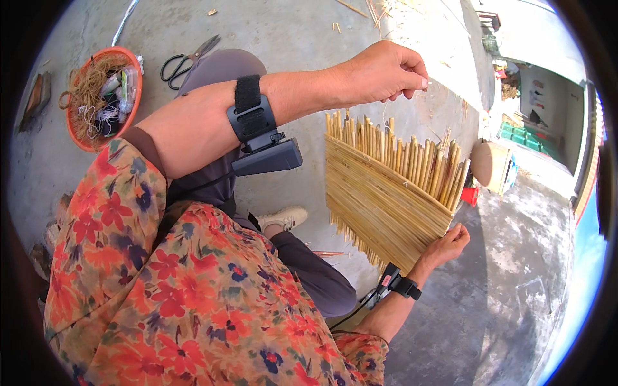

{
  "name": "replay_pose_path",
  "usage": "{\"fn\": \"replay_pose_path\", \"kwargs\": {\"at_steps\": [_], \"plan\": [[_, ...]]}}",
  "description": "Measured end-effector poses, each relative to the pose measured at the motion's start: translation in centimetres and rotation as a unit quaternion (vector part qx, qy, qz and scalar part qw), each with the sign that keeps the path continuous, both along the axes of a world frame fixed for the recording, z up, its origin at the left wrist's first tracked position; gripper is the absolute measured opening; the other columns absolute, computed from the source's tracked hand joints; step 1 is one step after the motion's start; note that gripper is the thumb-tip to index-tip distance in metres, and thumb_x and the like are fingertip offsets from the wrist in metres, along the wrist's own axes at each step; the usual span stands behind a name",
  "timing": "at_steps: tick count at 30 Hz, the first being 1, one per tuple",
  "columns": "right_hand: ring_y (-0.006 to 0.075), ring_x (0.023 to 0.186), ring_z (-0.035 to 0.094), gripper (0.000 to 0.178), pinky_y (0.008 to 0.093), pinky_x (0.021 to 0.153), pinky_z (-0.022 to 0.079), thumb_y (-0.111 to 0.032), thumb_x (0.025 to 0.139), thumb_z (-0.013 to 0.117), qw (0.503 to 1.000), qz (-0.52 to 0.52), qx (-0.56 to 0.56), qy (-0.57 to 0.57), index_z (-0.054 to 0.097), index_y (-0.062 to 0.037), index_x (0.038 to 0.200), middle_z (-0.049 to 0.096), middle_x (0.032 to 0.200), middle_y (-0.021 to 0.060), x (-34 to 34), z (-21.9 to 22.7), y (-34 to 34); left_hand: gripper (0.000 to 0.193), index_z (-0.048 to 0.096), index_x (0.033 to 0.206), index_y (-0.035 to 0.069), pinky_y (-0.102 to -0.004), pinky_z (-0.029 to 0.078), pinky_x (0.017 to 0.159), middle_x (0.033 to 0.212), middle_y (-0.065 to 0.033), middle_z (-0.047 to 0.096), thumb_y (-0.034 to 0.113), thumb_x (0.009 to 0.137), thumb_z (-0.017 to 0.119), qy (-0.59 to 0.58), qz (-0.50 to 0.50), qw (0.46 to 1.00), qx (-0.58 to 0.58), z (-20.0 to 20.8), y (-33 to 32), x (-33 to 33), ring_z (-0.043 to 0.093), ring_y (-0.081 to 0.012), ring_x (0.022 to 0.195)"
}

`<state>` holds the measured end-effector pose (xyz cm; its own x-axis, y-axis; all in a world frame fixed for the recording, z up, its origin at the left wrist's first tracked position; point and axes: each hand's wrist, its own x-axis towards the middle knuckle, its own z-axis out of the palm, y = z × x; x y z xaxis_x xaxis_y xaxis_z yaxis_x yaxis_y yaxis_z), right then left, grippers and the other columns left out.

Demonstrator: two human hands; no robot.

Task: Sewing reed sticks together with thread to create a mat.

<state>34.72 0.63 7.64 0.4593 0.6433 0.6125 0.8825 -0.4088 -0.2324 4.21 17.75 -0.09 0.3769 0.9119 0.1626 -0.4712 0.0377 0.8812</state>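
Observation:
My left hand (pixel 386 72) is raised above the far edge of a panel of reed stalks (pixel 383 193), its thumb and fingers pinched together. A small pale tip shows at the fingertips, and a thin thread (pixel 386 119) rises from the stalk ends toward this hand; where it runs between the fingers is hard to see. The panel has a layer of long stalks lying side by side, with cut ends of crossing stalks jutting out at the far and near edges. My right hand (pixel 445 247) grips the panel's right corner, fingers closed, some of them hidden.
An orange basket (pixel 69 122) with twine, thread and small packets stands at the left. Black-handled scissors (pixel 187 62) lie on the concrete floor beside my knee. A rounded tan container (pixel 490 166) and a red object (pixel 470 195) are right of the panel, near a doorway.

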Motion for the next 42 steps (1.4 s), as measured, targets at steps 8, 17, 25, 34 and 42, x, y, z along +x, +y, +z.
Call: {"fn": "replay_pose_path", "kwargs": {"at_steps": [8, 17, 25, 34, 42], "plan": [[0.0131, 0.069, 0.048, 0.019, 0.0261, 0.065, 0.042, -0.017, 0.088, 0.051, 1.0, -0.006, 0.007, 0.025, 0.054, 0.0015, 0.093, 0.054, 0.08, 0.0047, -0.5, -0.1, -0.1, 0.015, 0.06, 0.084, 0.004, -0.0207, 0.037, 0.047, 0.063, 0.0004, 0.052, 0.018, 0.084, 0.055, 0.034, -0.034, 0.999, 0.001, -0.1, -0.2, 0.2, 0.042, -0.0054, 0.05], [0.0093, 0.062, 0.046, 0.015, 0.0237, 0.058, 0.041, -0.014, 0.088, 0.052, 0.997, 0.042, 0.048, 0.048, 0.053, 0.0002, 0.091, 0.052, 0.075, 0.0023, -0.3, -0.5, -2.0, 0.015, 0.059, 0.081, 0.003, -0.0227, 0.043, 0.062, 0.069, -0.0015, 0.056, 0.017, 0.084, 0.054, 0.092, -0.048, 0.994, 0.019, -1.4, -0.1, 1.4, 0.051, -0.0087, 0.066], [0.008, 0.061, 0.046, 0.013, 0.0229, 0.057, 0.041, -0.013, 0.088, 0.052, 0.996, 0.048, 0.037, 0.067, 0.053, 0.0006, 0.09, 0.052, 0.074, 0.0018, -1.3, -0.6, -2.4, 0.015, 0.059, 0.08, 0.003, -0.0267, 0.043, 0.076, 0.076, -0.0032, 0.06, 0.016, 0.083, 0.053, 0.169, -0.102, 0.979, 0.044, -2.5, 0.1, 2.0, 0.056, -0.0112, 0.077], [0.0075, 0.055, 0.05, 0.012, 0.0231, 0.056, 0.043, -0.012, 0.085, 0.057, 0.994, 0.067, 0.036, 0.074, 0.056, -0.0018, 0.091, 0.054, 0.062, 0.0026, 0.6, -1.0, -0.5, 0.017, 0.06, 0.082, 0.007, -0.0251, 0.04, 0.076, 0.08, -0.0032, 0.063, 0.023, 0.085, 0.054, 0.153, -0.103, 0.979, 0.082, -3.1, 0.9, 2.2, 0.058, -0.0103, 0.079], [0.014, 0.055, 0.057, 0.009, 0.0276, 0.055, 0.045, -0.013, 0.085, 0.056, 0.994, 0.083, 0.027, 0.069, 0.054, -0.0046, 0.089, 0.058, 0.062, 0.0074, 0.3, -1.0, 0.2, 0.017, 0.059, 0.086, 0.007, -0.0247, 0.04, 0.075, 0.084, -0.0042, 0.065, 0.023, 0.087, 0.053, 0.181, -0.104, 0.976, 0.065, -2.5, 0.3, 3.2, 0.059, -0.0103, 0.081]]}}
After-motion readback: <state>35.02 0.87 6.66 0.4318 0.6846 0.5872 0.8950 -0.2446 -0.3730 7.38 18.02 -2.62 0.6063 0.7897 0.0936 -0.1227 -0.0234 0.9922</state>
